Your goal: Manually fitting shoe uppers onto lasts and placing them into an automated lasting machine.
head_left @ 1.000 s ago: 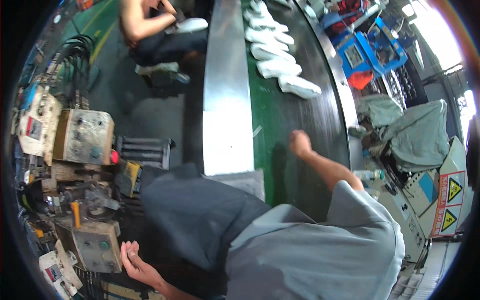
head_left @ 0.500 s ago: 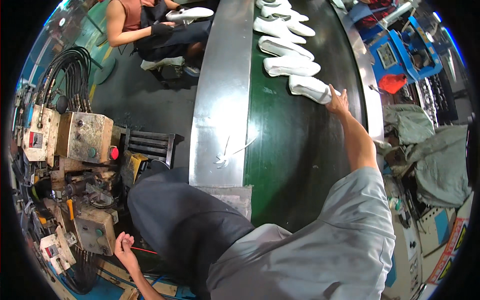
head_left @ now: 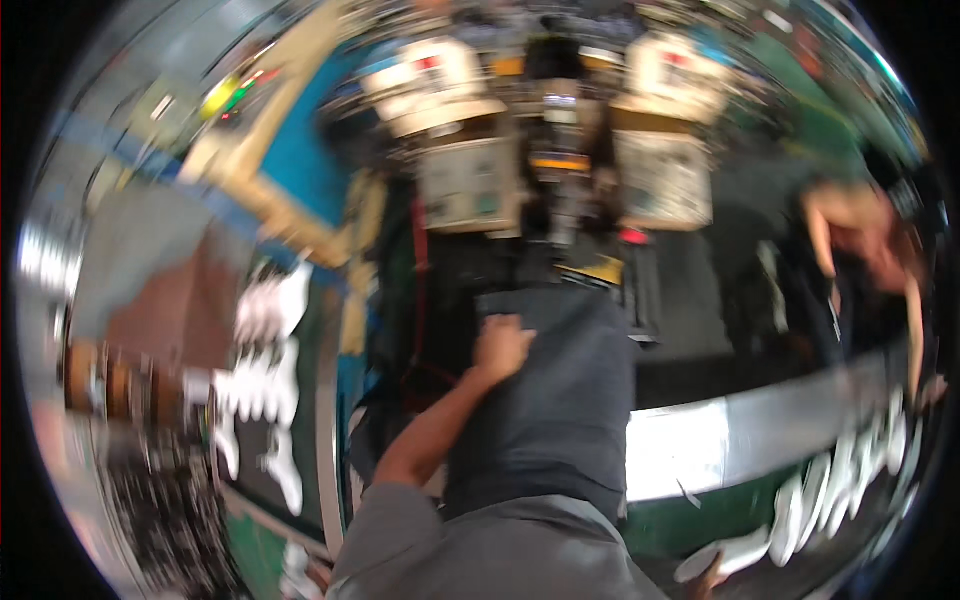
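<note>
Swung round since the earlier frame, the view now has the machine (head_left: pixel 560 165) at its top centre, and the left hand (head_left: pixel 503 345) has gone from beside a control box to over the dark apron (head_left: pixel 565 400). With the metal ledge (head_left: pixel 700 445) as landmark, the machine stands up and left of it, two control boxes facing the person, probably so that both come within arm's reach. A green belt (head_left: pixel 670 525) runs along the ledge's lower side; a co-worker (head_left: pixel 875 240) sits past its upper side, toward the right end. White shoes (head_left: pixel 840 490) stand in a slanting row below the ledge's right half, spaced perhaps so each can be lifted singly. Nearer, below the ledge's middle, the end shoe (head_left: pixel 740 550) lies on the belt at a flatter angle, the right hand (head_left: pixel 707 578) at its near end; blur hides whether it grips. The left hand, left of the ledge, is narrow, fingers curled; I cannot tell whether it holds anything. A thin pale strip (head_left: pixel 688 492) lies at the ledge's lower edge. Room to move seems widest over the dark floor (head_left: pixel 700 330) above the ledge; the row and ledge hem in the right hand.
</note>
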A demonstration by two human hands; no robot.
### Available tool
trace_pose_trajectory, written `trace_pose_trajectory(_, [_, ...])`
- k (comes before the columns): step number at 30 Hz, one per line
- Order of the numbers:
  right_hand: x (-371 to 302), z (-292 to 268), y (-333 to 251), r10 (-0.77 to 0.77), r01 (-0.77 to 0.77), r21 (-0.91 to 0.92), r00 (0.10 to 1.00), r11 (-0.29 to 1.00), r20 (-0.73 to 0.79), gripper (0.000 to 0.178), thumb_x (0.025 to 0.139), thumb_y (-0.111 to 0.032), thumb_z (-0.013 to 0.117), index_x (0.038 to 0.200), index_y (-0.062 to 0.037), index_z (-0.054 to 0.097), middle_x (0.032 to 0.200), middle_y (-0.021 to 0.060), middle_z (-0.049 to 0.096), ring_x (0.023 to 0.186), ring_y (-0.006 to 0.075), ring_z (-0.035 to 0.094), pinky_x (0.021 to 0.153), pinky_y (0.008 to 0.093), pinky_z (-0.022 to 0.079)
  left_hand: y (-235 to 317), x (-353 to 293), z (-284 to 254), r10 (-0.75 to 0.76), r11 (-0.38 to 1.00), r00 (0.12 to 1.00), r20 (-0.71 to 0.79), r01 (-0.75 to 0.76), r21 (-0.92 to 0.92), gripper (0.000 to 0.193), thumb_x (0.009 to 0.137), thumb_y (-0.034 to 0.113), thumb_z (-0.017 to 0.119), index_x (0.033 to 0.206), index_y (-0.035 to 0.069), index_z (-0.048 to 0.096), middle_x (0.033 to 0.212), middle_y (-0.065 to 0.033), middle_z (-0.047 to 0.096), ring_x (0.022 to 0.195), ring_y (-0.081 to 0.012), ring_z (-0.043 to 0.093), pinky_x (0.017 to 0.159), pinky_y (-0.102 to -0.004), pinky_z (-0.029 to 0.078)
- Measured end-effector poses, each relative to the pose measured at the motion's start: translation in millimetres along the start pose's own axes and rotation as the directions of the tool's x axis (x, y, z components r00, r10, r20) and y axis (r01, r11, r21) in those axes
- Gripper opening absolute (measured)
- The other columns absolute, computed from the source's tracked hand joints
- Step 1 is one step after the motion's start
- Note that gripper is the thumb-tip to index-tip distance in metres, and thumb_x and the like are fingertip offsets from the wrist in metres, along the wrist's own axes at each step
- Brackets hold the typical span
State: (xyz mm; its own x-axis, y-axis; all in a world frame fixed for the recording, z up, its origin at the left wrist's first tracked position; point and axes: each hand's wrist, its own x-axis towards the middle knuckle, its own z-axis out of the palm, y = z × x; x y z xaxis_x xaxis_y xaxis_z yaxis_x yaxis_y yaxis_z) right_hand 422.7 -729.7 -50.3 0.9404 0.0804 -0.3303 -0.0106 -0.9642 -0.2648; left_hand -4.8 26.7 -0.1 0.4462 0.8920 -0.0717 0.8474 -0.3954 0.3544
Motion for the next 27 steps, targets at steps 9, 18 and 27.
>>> trace_pose_trajectory(9, [-19.3,19.7,-187.4,-0.24,0.275,0.393,0.961,0.877,-0.136,0.075,0.105,-0.034,0.071,0.162,0.0068,0.044,0.157,0.0249,0.059,0.137,0.0383,0.061,0.118,0.0473,0.05,-103.0,2.1,-55.7,-0.206,0.93,0.951,-0.232,0.116,-0.349,0.013,0.101,0.01,0.067,0.109,0.0,0.069,0.115,-0.024,0.072,0.113,-0.0468,0.07,0.096,-0.0579,0.057])
trace_pose_trajectory(18, [-270.4,84.9,-595.6,-0.811,0.48,0.708,0.537,0.519,0.231,0.083,0.093,-0.016,0.08,0.165,0.0037,0.044,0.15,0.0164,0.061,0.136,0.0296,0.058,0.119,0.0416,0.044,-61.2,-15.1,-142.9,0.202,0.365,0.914,-0.352,-0.404,-0.839,0.077,0.105,0.02,0.076,0.171,0.007,0.038,0.168,-0.0217,0.041,0.15,-0.0339,0.049,0.1,-0.0434,0.062])
trace_pose_trajectory(27, [-363.8,190.7,-670.0,-0.817,0.535,0.705,-0.046,0.466,0.575,0.094,0.087,-0.018,0.088,0.167,0.0022,0.042,0.153,0.0189,0.062,0.142,0.0293,0.058,0.122,0.0417,0.044,-178.2,-96.2,-140.3,-0.16,0.745,0.892,-0.422,-0.171,-0.645,0.032,0.109,0.015,0.066,0.133,-0.003,0.074,0.128,-0.0255,0.077,0.118,-0.0436,0.075,0.1,-0.0486,0.061])
